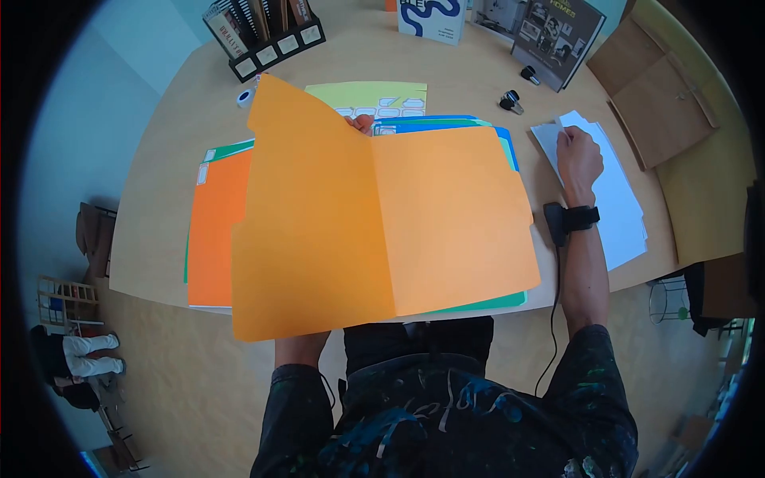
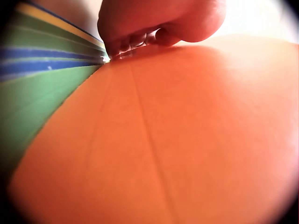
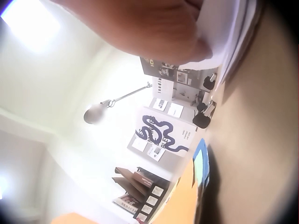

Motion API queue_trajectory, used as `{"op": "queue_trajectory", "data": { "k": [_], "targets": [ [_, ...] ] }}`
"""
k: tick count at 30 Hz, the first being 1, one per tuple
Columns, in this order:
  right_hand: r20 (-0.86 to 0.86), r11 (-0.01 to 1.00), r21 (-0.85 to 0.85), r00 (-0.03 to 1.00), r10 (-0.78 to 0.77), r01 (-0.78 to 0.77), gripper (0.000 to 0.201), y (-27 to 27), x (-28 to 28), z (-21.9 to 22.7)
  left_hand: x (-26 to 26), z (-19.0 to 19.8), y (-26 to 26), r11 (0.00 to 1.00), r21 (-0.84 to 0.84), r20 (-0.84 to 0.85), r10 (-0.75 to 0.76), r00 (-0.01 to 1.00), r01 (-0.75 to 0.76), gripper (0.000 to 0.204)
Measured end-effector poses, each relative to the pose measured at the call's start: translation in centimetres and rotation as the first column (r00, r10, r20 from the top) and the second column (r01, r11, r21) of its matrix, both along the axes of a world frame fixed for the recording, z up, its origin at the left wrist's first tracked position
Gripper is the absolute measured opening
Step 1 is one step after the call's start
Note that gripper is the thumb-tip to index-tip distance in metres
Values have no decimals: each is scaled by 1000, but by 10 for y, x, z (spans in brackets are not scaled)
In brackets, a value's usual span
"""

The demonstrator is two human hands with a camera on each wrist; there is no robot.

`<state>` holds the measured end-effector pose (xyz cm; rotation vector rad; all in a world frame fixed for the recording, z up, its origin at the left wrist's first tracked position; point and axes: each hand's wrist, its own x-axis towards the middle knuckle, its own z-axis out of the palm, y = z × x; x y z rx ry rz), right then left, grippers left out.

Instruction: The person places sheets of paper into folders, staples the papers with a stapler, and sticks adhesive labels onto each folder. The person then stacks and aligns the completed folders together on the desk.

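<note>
An orange folder [image 1: 454, 223] stands spread open over a pile of folders, its left flap raised. My left hand [image 1: 362, 124] grips its top edge near the fold; the flap hides most of that arm. In the left wrist view, the curled fingers of that hand [image 2: 161, 23] lie at the orange card's edge, beside green and blue folder edges. At the right, my right hand [image 1: 580, 162] is curled at the upper part of a stack of white paper [image 1: 621, 215]. The right wrist view shows that hand [image 3: 154, 28] pinching white sheets [image 3: 217, 32].
Another orange folder [image 1: 215, 231] lies at the left, over green ones. Behind are a green label sheet [image 1: 366, 93], a white roll [image 1: 245, 98] and black clips [image 1: 511, 102]. A black file rack [image 1: 279, 52] and upright books [image 1: 558, 40] stand at the back; a cardboard piece [image 1: 661, 103] is at the right.
</note>
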<state>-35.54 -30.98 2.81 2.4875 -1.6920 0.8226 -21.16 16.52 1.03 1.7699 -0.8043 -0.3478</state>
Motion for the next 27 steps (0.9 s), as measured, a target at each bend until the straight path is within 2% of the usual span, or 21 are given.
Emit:
{"op": "queue_trajectory", "data": {
  "k": [2,3,4,5,6,7,8,10,11,12,14,15,16,18,19,21,22,24,25,26,27],
  "targets": [
    [136,989,-146,991,5,15,20,18,2,16,-4,8,0,993,100,55,65,996,-70,29],
    [132,988,-155,991,17,3,20,24,4,20,-6,12,-3,983,148,83,97,992,-108,30],
    [289,958,-204,923,254,-200,17,31,5,23,-8,17,-6,970,195,111,127,986,-147,30],
    [420,881,-281,777,469,-380,16,38,5,25,-8,22,-12,953,242,140,154,978,-184,31],
    [413,875,-287,774,481,-390,16,44,5,25,-9,28,-21,932,287,169,179,969,-222,31],
    [456,781,-158,657,601,-605,14,49,5,25,-7,17,-12,932,279,161,192,968,-231,31],
    [515,622,-36,519,682,-782,14,54,4,26,0,1,-3,932,287,174,176,969,-221,30],
    [616,316,218,382,689,-923,12,67,5,29,3,-13,3,932,291,185,166,969,-216,30],
    [619,179,337,360,697,-924,11,79,5,38,2,-12,1,937,271,182,174,968,-219,29],
    [614,173,338,357,704,-925,11,81,5,39,1,-10,-2,942,253,178,180,967,-222,29],
    [529,-116,587,271,805,-801,14,84,6,38,1,-6,-5,949,219,175,191,966,-227,29],
    [497,-140,662,291,817,-736,16,89,7,44,1,-5,-5,952,204,175,194,965,-229,28],
    [496,-143,663,287,819,-735,16,91,7,41,1,-7,-3,951,203,174,199,964,-233,28],
    [593,-318,664,217,775,-676,15,89,6,32,2,-11,-1,945,235,223,176,959,-228,28],
    [593,-319,664,217,776,-676,15,84,7,31,2,-11,-1,945,235,223,177,959,-229,28],
    [711,-431,567,153,686,-702,20,76,10,30,3,-10,-1,947,234,155,186,970,-219,37],
    [711,-431,567,154,686,-702,20,78,12,27,3,-10,-1,947,234,154,186,970,-219,37],
    [435,102,309,236,869,-946,41,91,22,24,3,-9,-2,963,176,90,192,977,-205,38],
    [148,307,383,386,911,-871,70,97,22,24,2,-6,-3,962,178,89,193,977,-206,38],
    [149,306,382,385,911,-872,70,96,20,17,1,-2,-6,958,185,107,201,974,-218,35],
    [24,345,434,393,919,-832,79,94,20,4,0,0,-7,954,193,125,207,970,-228,32]
  ]
}}
